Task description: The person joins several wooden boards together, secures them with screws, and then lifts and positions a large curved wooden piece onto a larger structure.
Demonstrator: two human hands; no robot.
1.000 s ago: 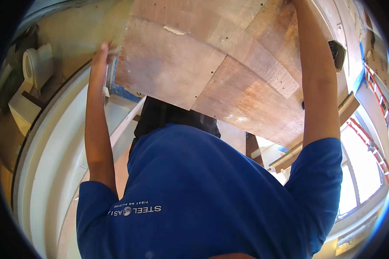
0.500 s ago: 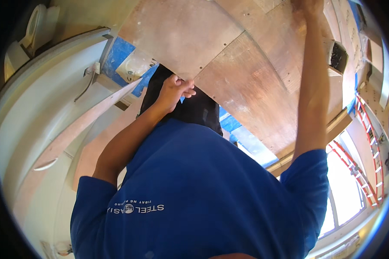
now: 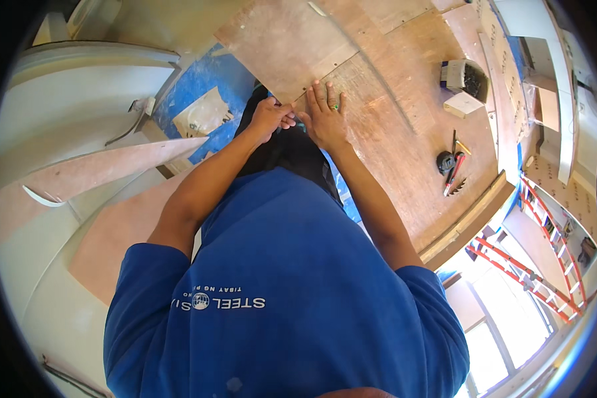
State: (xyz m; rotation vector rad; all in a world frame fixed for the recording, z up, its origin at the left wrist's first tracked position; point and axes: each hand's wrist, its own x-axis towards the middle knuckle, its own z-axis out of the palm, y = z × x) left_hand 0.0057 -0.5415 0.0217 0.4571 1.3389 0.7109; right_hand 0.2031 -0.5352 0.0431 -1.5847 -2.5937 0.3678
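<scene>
Left of frame: curved board (image 3: 113, 166). Upper centre-left: blue sheeting (image 3: 235, 73). Upper centre: left hand (image 3: 270, 121) by the plywood corner, fingers curled together; cannot tell whether they grip anything. Just beside, right hand (image 3: 325, 121) flat on the plywood top (image 3: 391, 159), fingers slightly spread. Plywood spans upper centre to right, bearing tape measure (image 3: 446, 161), red-handled tool (image 3: 455, 169), open box (image 3: 464, 83). Right edge: red ladder (image 3: 536, 281).

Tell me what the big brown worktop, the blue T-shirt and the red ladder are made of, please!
Worktop: wood, probably plywood, with a bare-looking, faintly shiny finish; streaky grain shows in its flat panels.
Blue T-shirt: soft, matte cloth, as its creases suggest; cotton or a blend, I can't tell.
Red ladder: perhaps fibreglass or painted metal; its even red fits either.
</scene>
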